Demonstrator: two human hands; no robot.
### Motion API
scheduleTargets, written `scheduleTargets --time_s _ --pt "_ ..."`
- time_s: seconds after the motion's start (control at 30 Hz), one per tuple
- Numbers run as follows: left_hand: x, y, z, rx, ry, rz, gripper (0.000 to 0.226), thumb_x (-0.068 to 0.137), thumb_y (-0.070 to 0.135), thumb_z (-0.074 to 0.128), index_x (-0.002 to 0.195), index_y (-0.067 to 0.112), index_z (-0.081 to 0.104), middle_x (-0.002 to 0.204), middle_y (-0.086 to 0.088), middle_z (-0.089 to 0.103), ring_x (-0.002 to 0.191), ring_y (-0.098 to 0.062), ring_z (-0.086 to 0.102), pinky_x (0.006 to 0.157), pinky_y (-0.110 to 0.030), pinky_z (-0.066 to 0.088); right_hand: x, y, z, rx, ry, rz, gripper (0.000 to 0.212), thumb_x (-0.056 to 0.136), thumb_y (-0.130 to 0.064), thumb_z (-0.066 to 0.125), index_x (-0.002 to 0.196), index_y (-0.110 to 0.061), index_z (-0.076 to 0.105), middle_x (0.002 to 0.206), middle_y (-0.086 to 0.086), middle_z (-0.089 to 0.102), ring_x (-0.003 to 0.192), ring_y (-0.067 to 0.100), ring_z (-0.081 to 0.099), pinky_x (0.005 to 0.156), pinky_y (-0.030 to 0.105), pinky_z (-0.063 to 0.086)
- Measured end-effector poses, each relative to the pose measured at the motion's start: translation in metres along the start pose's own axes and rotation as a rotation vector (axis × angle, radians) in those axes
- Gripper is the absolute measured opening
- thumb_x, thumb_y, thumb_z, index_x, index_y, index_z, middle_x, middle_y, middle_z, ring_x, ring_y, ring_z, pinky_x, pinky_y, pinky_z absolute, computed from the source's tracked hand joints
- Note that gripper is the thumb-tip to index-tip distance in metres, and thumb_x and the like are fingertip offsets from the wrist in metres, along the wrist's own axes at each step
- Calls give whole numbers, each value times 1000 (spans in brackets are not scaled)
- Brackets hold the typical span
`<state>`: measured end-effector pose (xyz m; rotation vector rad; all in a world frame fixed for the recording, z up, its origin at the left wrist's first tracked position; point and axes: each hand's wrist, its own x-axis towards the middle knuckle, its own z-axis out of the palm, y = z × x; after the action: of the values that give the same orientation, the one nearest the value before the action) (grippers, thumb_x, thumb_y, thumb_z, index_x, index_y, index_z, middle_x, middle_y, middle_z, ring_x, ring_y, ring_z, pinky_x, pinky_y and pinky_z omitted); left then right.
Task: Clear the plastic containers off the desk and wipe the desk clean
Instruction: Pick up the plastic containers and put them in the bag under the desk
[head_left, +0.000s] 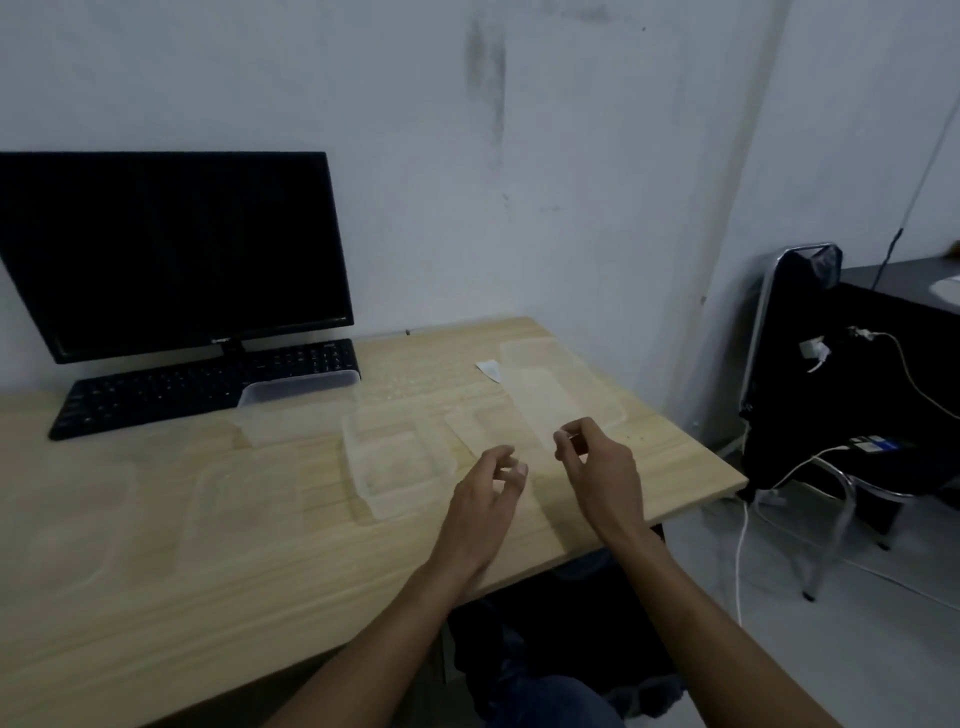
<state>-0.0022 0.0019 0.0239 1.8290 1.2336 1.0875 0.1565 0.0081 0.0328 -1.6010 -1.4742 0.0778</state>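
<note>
Plastic lid, pinched at its near edge by the right hand (left hand loosely curled, empty), could flex and slip.

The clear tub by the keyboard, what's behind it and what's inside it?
Behind the clear tub lies the black keyboard, its near edge partly covered by the tub. Inside, nothing shows; the blur hides any crumbs.
</note>
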Motion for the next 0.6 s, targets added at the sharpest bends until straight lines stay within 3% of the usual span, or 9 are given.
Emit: scheduleTargets --time_s 0.07,0.17,0.27,0.37,0.47,0.53,0.6 --pt "8 9 -5 -142 7 -82 41 97 46 45 135 29 46 111 17 59 106 -5 58 89 -16 44 -3 -13 4 20 17 -47 12 95 -34 56 90 -23 59 74 -11 67 69 9 62 59 33 49" --pt "23 20 -12 -318 7 -145 61 94 54 45 146 27 31 123 9 56 99 -4 59 97 -35 49 -9 -29 10 43 54 -123 12 94 -33 58 93 -22 60 76 -11 67 69 7 63 59 34 51" --pt "33 26 -19 -446 7 -174 70 93 49 51 150 22 21 128 4 54 102 -3 59 87 -27 54 -15 -38 15 46 56 -193 10 94 -31 59 95 -22 61 80 -11 68 71 7 64 59 34 52" --pt "37 25 -24 -542 20 -216 73 90 45 60 149 25 22 131 -2 56 104 -8 64 85 -26 55 -19 -43 18 53 26 -255 12 94 -33 57 100 -23 61 84 -11 69 71 1 62 58 31 52" --pt "36 24 -31 -577 42 -229 66 91 38 62 145 25 27 123 -2 60 91 -5 69 85 -27 56 -20 -47 17 58 -38 -327 24 91 -38 50 111 -28 58 88 -13 68 61 -11 51 55 20 45" --pt "37 24 -37 -561 56 -208 63 92 34 61 145 24 29 119 -1 61 83 2 68 80 -25 56 -20 -45 13 167 -132 -332 33 90 -38 50 123 -32 52 88 -16 68 58 -5 56 55 20 46" --pt "39 22 -44 -572 80 -185 64 92 31 61 146 21 28 112 0 64 86 -1 68 77 -25 56 -21 -40 8 268 -129 -324 35 91 -36 51 126 -35 50 76 -16 67 57 1 60 54 15 47"
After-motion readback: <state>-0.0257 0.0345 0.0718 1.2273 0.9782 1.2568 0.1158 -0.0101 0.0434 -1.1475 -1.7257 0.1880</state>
